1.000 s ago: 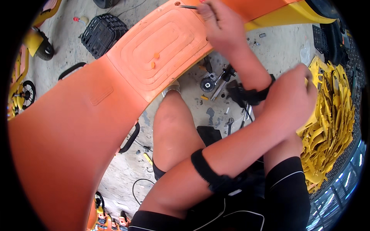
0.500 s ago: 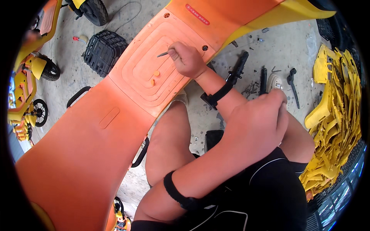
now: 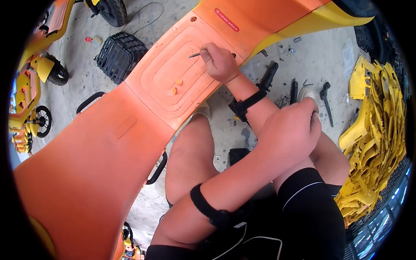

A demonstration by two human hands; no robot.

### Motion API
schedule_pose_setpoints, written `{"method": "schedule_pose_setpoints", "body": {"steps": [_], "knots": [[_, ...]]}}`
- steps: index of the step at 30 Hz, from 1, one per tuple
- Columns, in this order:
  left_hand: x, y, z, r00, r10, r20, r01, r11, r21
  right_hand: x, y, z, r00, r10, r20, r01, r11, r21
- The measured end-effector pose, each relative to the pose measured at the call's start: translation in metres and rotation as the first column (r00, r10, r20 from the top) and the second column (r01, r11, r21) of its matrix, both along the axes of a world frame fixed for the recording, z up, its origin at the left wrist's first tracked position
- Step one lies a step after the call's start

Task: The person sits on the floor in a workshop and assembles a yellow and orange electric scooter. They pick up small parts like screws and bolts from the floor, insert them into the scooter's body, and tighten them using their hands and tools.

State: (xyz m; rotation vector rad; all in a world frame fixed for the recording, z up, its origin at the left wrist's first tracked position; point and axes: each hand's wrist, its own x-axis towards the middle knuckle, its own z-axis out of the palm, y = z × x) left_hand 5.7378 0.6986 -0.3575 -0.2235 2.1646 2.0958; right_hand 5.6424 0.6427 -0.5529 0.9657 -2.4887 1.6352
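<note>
A long orange plastic body panel (image 3: 99,156) of a scooter lies across the left and middle. Over its ribbed recessed section, my right hand (image 3: 220,63) is closed around a thin metal rod (image 3: 194,55) whose tip sticks out on the left; the rest is hidden in the fist. Two small round orange caps (image 3: 179,81) lie on the recess below the rod. A screw hole (image 3: 193,19) sits at the recess's upper corner; another is partly covered by my right hand. My left hand (image 3: 294,130) crosses above my right forearm, fingers curled, their contents hidden.
Black tubular parts (image 3: 269,76) and a black lever (image 3: 326,102) lie on the concrete floor at right. Yellow plastic panels (image 3: 368,143) are heaped at far right. Beyond the orange panel stand a black basket (image 3: 119,56) and yellow scooters (image 3: 41,73).
My right hand with the rod has shifted slightly right and up over the recess, now partly covering the right screw hole. My left hand stays over the right forearm. The whole view has shifted slightly.
</note>
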Motion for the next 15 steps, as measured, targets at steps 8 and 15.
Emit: {"method": "schedule_pose_setpoints", "body": {"steps": [8,15], "knots": [[-0.023,0.029,0.011,0.995,-0.035,0.098,0.032,0.999,0.035,0.035,0.05,0.027,0.955,-0.273,0.116,0.25,0.951,0.184],[-0.021,0.049,0.022,0.985,-0.148,0.085,0.13,0.974,0.186,0.017,0.087,0.036,0.959,-0.164,-0.23,0.256,0.849,0.462]]}}
